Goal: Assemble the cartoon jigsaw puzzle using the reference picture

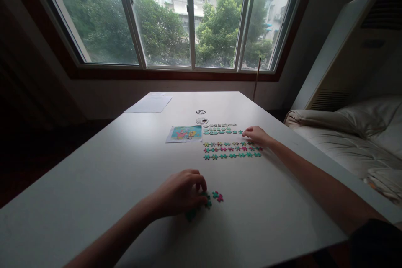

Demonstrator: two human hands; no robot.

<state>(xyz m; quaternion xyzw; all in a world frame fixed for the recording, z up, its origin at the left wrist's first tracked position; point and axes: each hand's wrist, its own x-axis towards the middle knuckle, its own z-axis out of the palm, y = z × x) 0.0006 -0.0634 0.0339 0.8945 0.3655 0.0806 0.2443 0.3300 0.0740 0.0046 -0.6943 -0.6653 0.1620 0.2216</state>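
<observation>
My left hand is low over a small pile of loose jigsaw pieces, fingers curled, with a green piece between thumb and fingertips. Part of the pile is hidden under the palm. Just right of it lie a green and a pink piece. Farther off, my right hand has its fingertips pinched at the right end of a row, at a green puzzle piece. Several rows of spaced pieces lie there; the nearest row is mostly green, and the one behind it has pink pieces.
A cartoon picture sheet lies left of the rows. Behind it are two round black-and-white items. White paper rests at the far left of the white table. A pale sofa stands at the right, below a window wall.
</observation>
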